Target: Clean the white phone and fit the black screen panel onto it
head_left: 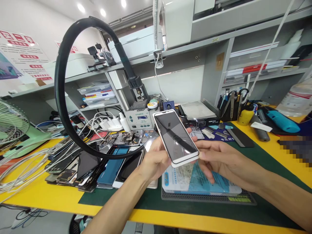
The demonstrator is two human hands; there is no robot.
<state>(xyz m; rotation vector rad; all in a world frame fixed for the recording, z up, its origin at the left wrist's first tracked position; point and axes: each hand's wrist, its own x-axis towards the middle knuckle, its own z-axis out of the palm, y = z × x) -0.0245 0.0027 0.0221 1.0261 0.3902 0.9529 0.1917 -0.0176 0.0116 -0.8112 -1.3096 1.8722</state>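
A white-framed smartphone (176,136) with a dark, glossy screen is held tilted above the bench. A second white edge shows along its bottom and side. My left hand (156,159) is closed round the phone's left side, its fingertips showing past the right edge. At the lower right corner, my right hand (216,159) pinches the phone between thumb and fingers, with the other fingers loosely curled below. Under both hands lies a blue and white printed pad (192,182), on top of a dark perforated mat (207,197).
Several phones and phone parts (85,165) are piled on the left beside a blue phone (113,165). A thick black hose (58,81) loops up from the rework station (139,118). Tools stand in a holder (230,105) at the back right. A green fan (24,130) is far left.
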